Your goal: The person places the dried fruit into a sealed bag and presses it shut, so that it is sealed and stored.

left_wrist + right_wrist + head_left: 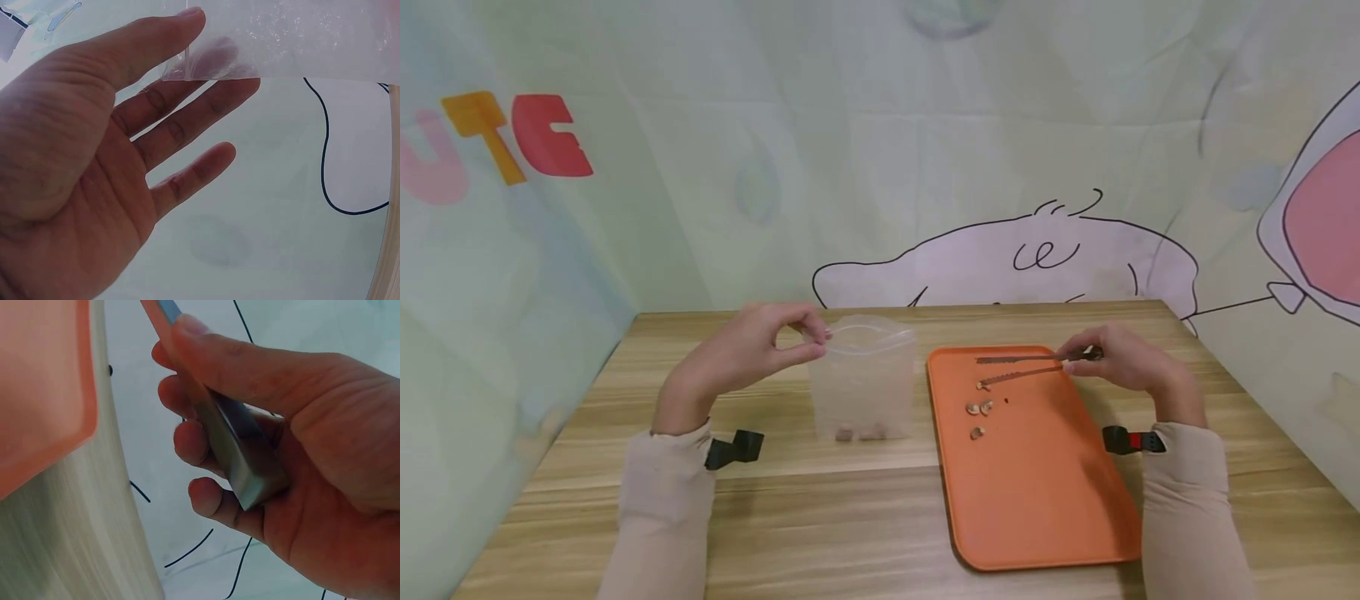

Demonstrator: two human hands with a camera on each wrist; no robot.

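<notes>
A clear zip-top bag [861, 392] stands upright just left of an orange tray [1037, 500], its mouth parted and a few small brownish chunks [844, 434] at its bottom. Slim metal tongs [1015, 359] with serrated arms reach over the tray's far part, arms spread, the lower tip at one of several small, pale-and-brown pieces [977, 433] scattered there. The bag's upper left edge sits in the grip of the left hand [737, 354], pinched between thumb and fingers; the tongs' closed end lies in the grip of the right hand [1123, 358], grasped at the tray's far right edge. Beneath the tray spreads a wood-grain tabletop [820, 525]. Beyond it hangs a pale green cloth [775, 167] printed with a cartoon outline, with colored letters to the tray's far left and a pink balloon [1330, 225] to its far right.
</notes>
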